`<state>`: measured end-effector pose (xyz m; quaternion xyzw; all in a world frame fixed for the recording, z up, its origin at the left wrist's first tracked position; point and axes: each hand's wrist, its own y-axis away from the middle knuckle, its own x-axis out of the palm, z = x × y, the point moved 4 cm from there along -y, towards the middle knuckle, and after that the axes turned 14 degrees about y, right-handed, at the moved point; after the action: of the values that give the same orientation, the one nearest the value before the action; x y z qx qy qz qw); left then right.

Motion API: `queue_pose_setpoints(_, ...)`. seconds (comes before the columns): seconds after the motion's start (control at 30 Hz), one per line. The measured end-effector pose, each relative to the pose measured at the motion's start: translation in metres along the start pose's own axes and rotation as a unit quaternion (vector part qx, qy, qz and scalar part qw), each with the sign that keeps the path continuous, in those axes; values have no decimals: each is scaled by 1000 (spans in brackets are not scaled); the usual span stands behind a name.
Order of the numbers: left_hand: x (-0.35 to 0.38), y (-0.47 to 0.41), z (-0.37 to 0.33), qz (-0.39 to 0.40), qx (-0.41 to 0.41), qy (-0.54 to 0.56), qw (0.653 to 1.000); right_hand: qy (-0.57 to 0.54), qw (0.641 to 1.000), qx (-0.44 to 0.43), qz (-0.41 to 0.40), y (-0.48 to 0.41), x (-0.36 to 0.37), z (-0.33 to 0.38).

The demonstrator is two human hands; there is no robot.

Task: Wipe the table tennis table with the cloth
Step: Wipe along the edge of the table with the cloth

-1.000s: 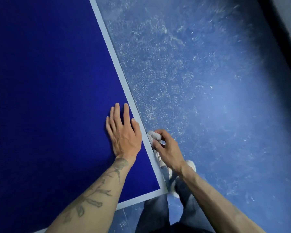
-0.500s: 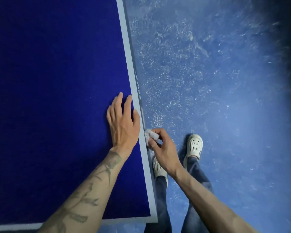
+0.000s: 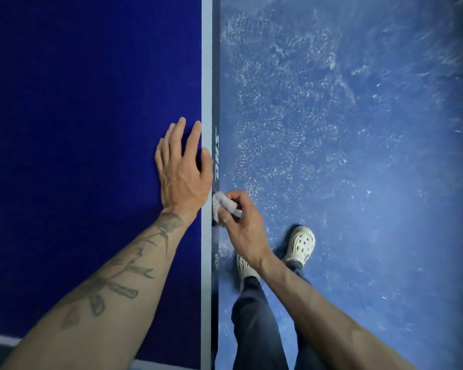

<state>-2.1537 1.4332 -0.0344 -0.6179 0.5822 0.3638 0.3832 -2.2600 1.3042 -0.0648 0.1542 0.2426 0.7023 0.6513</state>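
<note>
The dark blue table tennis table (image 3: 78, 129) fills the left half of the head view, its white side line and dark side edge running straight up the middle. My left hand (image 3: 182, 169) lies flat on the tabletop with straight fingers, the thumb on the white line. My right hand (image 3: 241, 222) grips a small bunched white cloth (image 3: 222, 204) and holds it against the table's dark side edge, just below the printed lettering.
To the right is a scuffed blue floor (image 3: 345, 129) with pale marks. My legs in dark trousers and two white perforated clogs (image 3: 302, 244) stand close beside the table edge. The table's near end line shows at bottom left.
The view has turned, so the table edge now runs vertically. Both hands have moved along the edge away from the table's near corner, the cloth still against the side edge.
</note>
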Motion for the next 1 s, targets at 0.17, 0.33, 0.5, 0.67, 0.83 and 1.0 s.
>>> queue_pose_setpoints(0.17, 0, -1, 0, -4, 1, 0, 1000, 16, 998, -40, -49, -98, -20, 61)
queue_pose_setpoints(0.33, 0, -3, -1, 3, -1, -7, 1000, 31, 998, -48, -27, -109, -32, 72)
queue_pose_setpoints(0.5, -5, -8, -7, 6, -14, 6, 1000, 46, 998, 25, -31, -64, -18, 58)
queue_pose_setpoints(0.67, -9, -53, -6, 11, -13, 6, 1000, 52, 996, 10, -77, -151, -31, 117)
queue_pose_setpoints(0.83, -1, -122, -11, 15, -10, 26, 1000, 28, 998, -15, -59, -201, -47, 149)
queue_pose_setpoints(1.0, 8, -189, -19, 17, 0, 21, 1000, 55, 998, 10, -11, -156, -45, 120)
